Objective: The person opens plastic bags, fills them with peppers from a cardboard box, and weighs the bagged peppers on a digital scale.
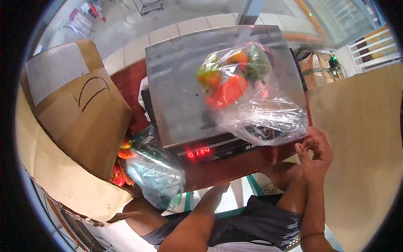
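Note:
A clear plastic bag (268,115) with red, orange and green peppers (228,91) in it lies on the metal plate of a scale (180,101). The red display (198,153) reads 0.134. Beside the bag's lower right corner is my right hand (315,152), its fingers loosely curled and the thumb apart, with nothing visible in it. My left hand (219,194) hangs low in front of the table edge, blurred, and its fingers cannot be made out.
On the left stands an open cardboard box (100,122) with red peppers (119,176) by its edge. Another plastic bag (155,172) lies beside them. A light brown board (361,147) fills the right side. Behind it are a wrapped carton (315,71) and cables.

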Demonstrator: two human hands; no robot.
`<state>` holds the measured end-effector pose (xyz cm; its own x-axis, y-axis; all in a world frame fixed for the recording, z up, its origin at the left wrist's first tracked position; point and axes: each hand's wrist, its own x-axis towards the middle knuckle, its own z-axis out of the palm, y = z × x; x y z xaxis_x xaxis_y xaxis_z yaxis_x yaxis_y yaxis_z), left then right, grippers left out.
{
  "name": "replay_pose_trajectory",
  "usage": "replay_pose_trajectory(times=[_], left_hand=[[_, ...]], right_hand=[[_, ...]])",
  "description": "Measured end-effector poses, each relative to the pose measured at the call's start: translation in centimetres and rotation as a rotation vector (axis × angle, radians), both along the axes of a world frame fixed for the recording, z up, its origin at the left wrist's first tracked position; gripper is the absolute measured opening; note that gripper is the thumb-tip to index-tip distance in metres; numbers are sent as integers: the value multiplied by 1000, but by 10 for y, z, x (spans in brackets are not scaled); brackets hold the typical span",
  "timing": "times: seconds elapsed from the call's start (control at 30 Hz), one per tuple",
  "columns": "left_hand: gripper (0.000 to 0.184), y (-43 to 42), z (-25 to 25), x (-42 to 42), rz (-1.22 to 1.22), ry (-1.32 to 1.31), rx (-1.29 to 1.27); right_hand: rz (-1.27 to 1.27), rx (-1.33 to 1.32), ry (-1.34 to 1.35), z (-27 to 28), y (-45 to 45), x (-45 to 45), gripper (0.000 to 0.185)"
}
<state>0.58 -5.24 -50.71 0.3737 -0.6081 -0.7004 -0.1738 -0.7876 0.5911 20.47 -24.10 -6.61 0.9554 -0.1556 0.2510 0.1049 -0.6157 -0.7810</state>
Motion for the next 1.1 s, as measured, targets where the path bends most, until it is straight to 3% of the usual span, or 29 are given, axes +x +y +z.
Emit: replay_pose_trajectory(times=[0.2, 0.3, 0.4, 0.53, 0.6, 0.67, 0.73, 0.83, 0.93, 1.07, 1.1], left_hand=[[34, 7, -6, 5, -43, -44, -67], [35, 23, 16, 8, -41, -59, -101], [51, 38, 147, 38, 14, 43, -1], [44, 75, 250, 52, 136, -89, -129], [43, 95, 369, 77, 245, -175, -194], [43, 96, 440, 99, 681, -345, -626], [45, 87, 466, 137, 820, -566, -712], [53, 63, 520, 205, 1014, -745, -739], [56, 62, 542, 189, 1093, -654, -1069], [35, 107, 544, 125, 1066, -414, -946], [31, 118, 544, 108, 1069, -481, -995]], right_hand=[[13, -27, 56, 7, 11, 18, 41], [27, 152, 30, 14, 17, 30, 39], [233, 226, -228, 18, 11, 34, 40], [474, -150, -502, 53, 23, 13, 41], [481, -209, -482, 59, 36, 10, 41], [468, -118, -328, 57, 48, 11, 41], [443, 109, -74, 57, 57, 27, 42], [451, -95, -308, 86, 67, 47, 47], [449, -132, -426, 92, 68, 52, 52], [452, -158, -352, 87, 72, 45, 56], [444, -148, -339, 81, 69, 43, 58]])
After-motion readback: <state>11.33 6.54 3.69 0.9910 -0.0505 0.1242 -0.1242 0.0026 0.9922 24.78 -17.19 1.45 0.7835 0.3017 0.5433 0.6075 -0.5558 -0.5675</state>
